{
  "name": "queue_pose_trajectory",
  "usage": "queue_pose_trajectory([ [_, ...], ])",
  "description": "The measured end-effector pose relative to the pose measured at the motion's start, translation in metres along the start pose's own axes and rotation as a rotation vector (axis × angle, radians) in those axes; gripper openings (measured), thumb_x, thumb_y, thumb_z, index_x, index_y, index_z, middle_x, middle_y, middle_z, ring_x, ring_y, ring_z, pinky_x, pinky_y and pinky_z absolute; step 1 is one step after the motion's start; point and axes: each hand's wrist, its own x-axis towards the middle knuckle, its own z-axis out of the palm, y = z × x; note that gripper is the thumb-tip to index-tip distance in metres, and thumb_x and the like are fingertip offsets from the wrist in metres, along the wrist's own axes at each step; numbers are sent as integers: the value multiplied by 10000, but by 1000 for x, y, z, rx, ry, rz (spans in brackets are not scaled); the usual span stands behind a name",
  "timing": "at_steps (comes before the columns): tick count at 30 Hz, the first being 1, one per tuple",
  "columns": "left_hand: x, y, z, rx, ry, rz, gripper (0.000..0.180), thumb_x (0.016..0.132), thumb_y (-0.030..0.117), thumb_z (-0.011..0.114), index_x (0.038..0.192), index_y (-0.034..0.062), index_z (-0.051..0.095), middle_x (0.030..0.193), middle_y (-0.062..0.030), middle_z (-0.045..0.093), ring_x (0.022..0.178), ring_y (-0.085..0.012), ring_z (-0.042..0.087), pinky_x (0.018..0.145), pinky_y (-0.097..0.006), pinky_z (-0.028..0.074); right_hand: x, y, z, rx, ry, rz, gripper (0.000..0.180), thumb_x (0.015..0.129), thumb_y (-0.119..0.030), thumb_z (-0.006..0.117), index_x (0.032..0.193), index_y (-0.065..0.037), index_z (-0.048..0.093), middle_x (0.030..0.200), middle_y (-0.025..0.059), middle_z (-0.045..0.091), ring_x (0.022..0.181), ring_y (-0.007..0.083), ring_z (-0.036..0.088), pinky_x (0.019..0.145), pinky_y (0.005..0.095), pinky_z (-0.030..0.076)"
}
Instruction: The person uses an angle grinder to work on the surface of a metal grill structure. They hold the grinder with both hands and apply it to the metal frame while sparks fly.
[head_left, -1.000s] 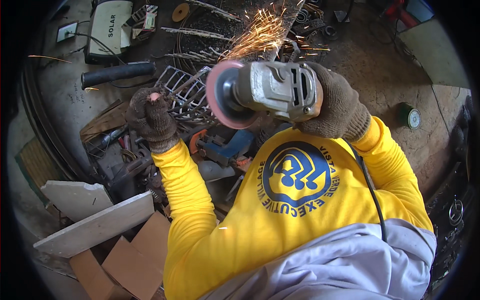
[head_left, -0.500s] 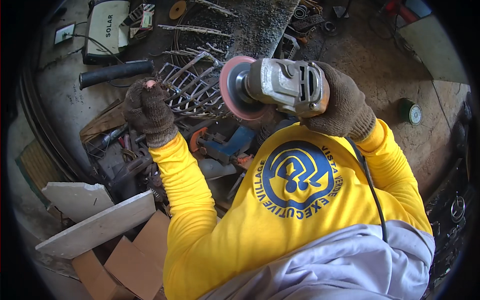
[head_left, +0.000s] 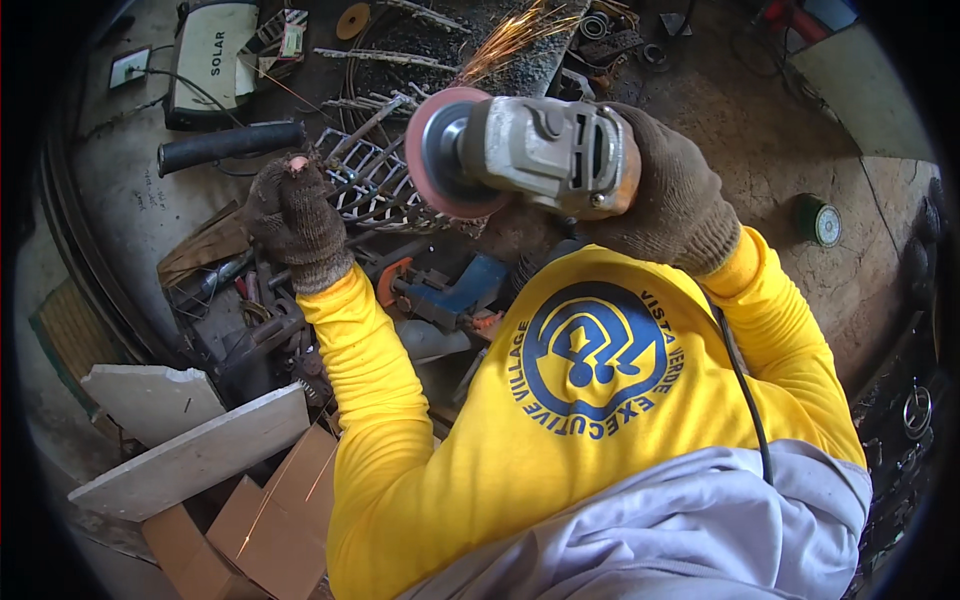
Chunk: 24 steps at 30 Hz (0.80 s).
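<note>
In my right hand, wearing a brown knit glove, is an angle grinder with a worn grey and orange body. Its reddish disc is over the right part of a welded metal grille, and orange sparks fly up and away from it. The exact contact point is hidden behind the disc. My left hand, gloved alike with a bare fingertip poking through, is closed at the grille's left end. A black cord runs down across my yellow shirt.
Below the grille lie a blue and orange clamp-like tool and jumbled tools. Grey boards and a cardboard box stand at lower left. A black cylinder lies far left. A round can is on the floor at right.
My right hand has moved the grinder left and slightly away from me, over the grille. Sparks now spray from the disc; none showed before. My left hand stays almost still.
</note>
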Motion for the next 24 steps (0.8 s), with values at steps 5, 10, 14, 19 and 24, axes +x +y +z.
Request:
queue_pose_trajectory([
  [5,4,-9,3,35,37,-1,267,913,241,693,824,-11,695,713,-100,674,628,-208,633,597,-327,486,-6,-6,-2,-35,-90,34,874,596,-402,921,1316,-75,548,1164,167,674,1040,349,679,896,426,554],
  [10,0,-10,1,-216,102,-200,247,919,222,684,830,-8,699,718,-81,672,646,-173,624,614,-304,486,-19,4,-7,35,-100,161,822,603,-332,906,1300,-72,555,1148,182,675,1031,382,671,889,437,554],
  [14,0,-22,-8,-224,97,-265,262,921,246,682,825,3,700,717,-70,673,644,-153,615,608,-296,484,-30,20,-2,87,-85,152,861,554,-261,921,1308,-57,558,1166,174,676,1043,369,674,918,426,548],
  [19,-2,-2,-8,-65,85,-203,311,930,309,664,831,16,698,712,-67,668,626,-154,608,576,-296,474,-27,13,3,144,-112,173,878,547,-249,924,1318,-53,556,1174,173,675,1053,362,674,943,419,541],
  [24,-4,-24,-16,-81,118,-198,317,930,316,661,825,18,690,705,-66,663,617,-159,608,562,-297,466,-20,7,9,133,-107,113,868,559,-274,928,1314,-55,560,1169,174,675,1054,359,675,943,422,541],
])
